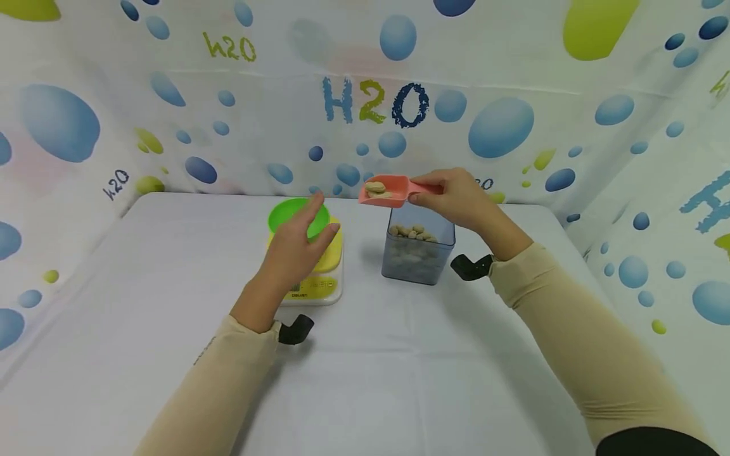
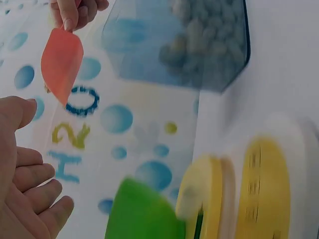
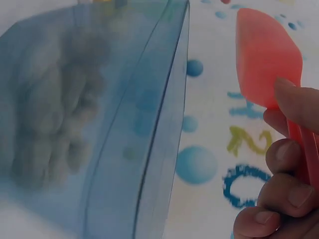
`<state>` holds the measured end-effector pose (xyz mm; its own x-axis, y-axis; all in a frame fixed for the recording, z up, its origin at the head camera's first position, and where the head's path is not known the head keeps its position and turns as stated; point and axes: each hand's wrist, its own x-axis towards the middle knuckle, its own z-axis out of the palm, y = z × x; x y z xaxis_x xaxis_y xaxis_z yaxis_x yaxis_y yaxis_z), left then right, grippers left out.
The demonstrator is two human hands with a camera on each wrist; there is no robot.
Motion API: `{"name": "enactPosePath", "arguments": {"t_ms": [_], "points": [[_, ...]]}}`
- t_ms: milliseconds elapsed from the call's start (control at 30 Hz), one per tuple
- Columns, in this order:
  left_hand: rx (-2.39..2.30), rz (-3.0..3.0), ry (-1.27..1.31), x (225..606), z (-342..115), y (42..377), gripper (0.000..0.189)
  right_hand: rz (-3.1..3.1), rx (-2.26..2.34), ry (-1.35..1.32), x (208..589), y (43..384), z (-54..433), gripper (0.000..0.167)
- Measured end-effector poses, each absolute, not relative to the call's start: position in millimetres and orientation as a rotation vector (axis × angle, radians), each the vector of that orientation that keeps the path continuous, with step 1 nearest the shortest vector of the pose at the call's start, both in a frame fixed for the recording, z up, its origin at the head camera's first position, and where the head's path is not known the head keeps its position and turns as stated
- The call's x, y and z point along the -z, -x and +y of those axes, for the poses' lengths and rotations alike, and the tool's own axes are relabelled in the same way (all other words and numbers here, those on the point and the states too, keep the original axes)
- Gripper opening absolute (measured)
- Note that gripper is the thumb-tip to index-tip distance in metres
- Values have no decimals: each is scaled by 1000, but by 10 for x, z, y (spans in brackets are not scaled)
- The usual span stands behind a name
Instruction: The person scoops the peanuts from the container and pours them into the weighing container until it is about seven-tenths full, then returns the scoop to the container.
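Observation:
My right hand (image 1: 459, 196) grips the handle of a coral-red scoop (image 1: 399, 190), held in the air above the bin's back edge. A few pale nuts in shells, perhaps pistachios (image 1: 375, 187), lie in the scoop. Below it stands a clear bluish plastic bin (image 1: 416, 263), partly filled with more of these nuts (image 1: 413, 233). My left hand (image 1: 291, 250) hovers, fingers extended and holding nothing, above a green bowl (image 1: 283, 210) on a yellow and white kitchen scale (image 1: 327, 288). In the head view this hand hides part of the bowl and scale; the bowl's contents cannot be seen.
A white cloth (image 1: 365, 380) covers the table. Behind and at both sides hangs a white curtain (image 1: 342, 57) printed with blue and green drops. Black wrist mounts (image 1: 296, 330) stick out below both hands.

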<state>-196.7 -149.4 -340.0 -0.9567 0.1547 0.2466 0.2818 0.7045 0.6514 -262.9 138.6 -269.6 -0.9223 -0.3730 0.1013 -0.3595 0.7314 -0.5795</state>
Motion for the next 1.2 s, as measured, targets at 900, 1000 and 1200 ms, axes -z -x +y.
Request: {"name": "enactPosePath", "arguments": {"t_ms": [900, 1000, 1200], "points": [[1110, -2927, -29, 3793, -2194, 2099, 89, 2854, 778, 709, 2989, 2678, 176, 36], [1110, -2927, -14, 3793, -2185, 2095, 88, 2899, 683, 727, 3023, 2672, 130, 37], [1091, -2910, 10, 3803, -2179, 2087, 87, 3018, 452, 878, 3060, 2622, 65, 37]]}}
